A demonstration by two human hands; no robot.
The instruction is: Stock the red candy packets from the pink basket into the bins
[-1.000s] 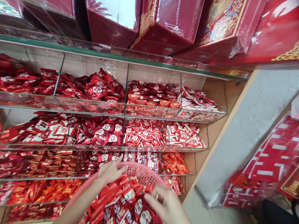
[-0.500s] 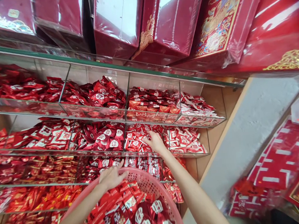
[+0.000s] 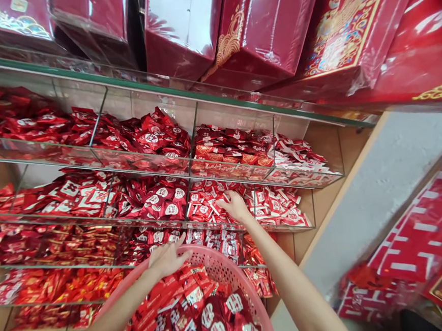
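Observation:
My right hand [image 3: 235,207] reaches into a middle-shelf compartment of small red-and-white packets [image 3: 203,210]. Its thumb and forefinger are apart at the packets, and I see nothing held between them. My left hand [image 3: 167,260] straddles the rim of a pink perforated plastic basket [image 3: 229,264], the thumb on the inner side and the forefinger over the outer side. The fingers beyond the rim are partly hidden. Inside the basket lie many red and dark-red wrapped packets [image 3: 214,324], several with white labels.
Clear dividers [image 3: 98,116] split the shelves into compartments of red packets. Above, a glass shelf [image 3: 123,86] carries large dark-red boxes [image 3: 272,34] in plastic wrap. To the right are a grey wall [image 3: 346,196] and red-and-white patterned goods [image 3: 414,237].
The view has shifted slightly, so the shelves and boxes sit a little differently in the picture. My right hand stays at the same compartment, and my left hand remains at the basket rim.

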